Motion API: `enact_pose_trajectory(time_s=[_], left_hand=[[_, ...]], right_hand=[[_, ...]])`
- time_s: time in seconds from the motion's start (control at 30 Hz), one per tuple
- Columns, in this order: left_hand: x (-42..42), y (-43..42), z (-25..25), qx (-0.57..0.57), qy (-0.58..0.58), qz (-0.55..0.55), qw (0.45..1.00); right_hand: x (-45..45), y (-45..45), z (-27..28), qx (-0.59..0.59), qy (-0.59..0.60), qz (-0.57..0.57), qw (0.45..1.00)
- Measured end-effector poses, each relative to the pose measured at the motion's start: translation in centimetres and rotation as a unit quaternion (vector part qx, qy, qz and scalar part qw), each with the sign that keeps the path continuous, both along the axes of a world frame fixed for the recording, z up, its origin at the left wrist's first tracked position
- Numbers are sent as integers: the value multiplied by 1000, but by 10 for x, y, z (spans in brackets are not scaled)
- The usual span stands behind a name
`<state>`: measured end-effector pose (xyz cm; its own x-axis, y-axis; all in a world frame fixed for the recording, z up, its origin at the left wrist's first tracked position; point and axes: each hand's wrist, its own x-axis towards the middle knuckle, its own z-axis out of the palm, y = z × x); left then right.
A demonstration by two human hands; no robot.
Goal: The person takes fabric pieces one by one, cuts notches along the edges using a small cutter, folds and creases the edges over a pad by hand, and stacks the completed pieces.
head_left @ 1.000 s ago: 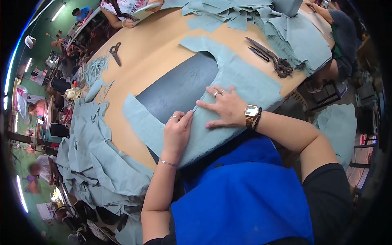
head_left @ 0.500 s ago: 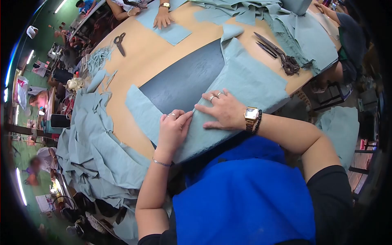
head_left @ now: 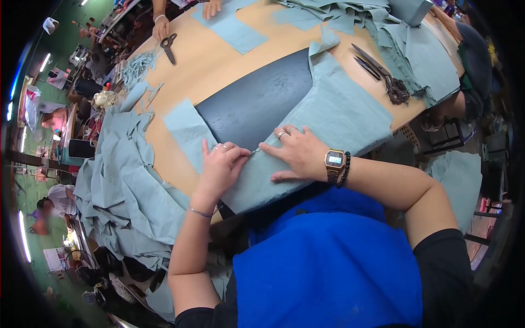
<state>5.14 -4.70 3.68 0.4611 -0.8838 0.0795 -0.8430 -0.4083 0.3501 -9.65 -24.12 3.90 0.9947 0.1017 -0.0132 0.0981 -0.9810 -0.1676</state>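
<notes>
At near edge of tabletop (head_left: pixel 219 60), my left hand (head_left: pixel 220 167) pinches edge of blue-green cloth (head_left: pixel 344 104) over dark board (head_left: pixel 257 98); right hand (head_left: pixel 298 153) presses flat, close by. Cloth looks light, limp, prone to crease; edge seems best hold.

Fabric panel (head_left: pixel 350 109): solid pale blue-grn. Fabric pile (head_left: pixel 126 175) and strips (head_left: pixel 136 68): same hue, approx. Board (head_left: pixel 257 93): dk. slate blue-gry w/ lt. mottling. Table (head_left: pixel 191 65): lt. tan. Shears (head_left: pixel 387 78): dk. gry blades, dk. brn handles. Scissors (head_left: pixel 169 49): blk. Apron (head_left: pixel 328 268): solid royal blue. Sleeve (head_left: pixel 443 268): solid blk. Watch (head_left: pixel 334 159): gold-tone case, lt. display. Bead bracelet (head_left: pixel 345 168): blk. Chain bracelet (head_left: pixel 200 212): silver-tone. Rings (head_left: pixel 282 134): silver-tone. Wall (head_left: pixel 68 22): grn. Co-worker's sleeve (head_left: pixel 474 46): dk. gry-blue.
</notes>
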Motion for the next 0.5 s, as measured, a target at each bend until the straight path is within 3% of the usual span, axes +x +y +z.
enact_pose_trajectory(time_s=[0.07,0.27,0.5], left_hand=[[3,2,3,21,-31,-27,999],[14,14,-8,-59,-119,-101,986],[22,20,-8,-54,-156,-114,980]], right_hand=[[2,2,4,2,11,-4,1000],[11,4,8,-5,27,12,1000],[14,6,16,-23,32,34,999]])
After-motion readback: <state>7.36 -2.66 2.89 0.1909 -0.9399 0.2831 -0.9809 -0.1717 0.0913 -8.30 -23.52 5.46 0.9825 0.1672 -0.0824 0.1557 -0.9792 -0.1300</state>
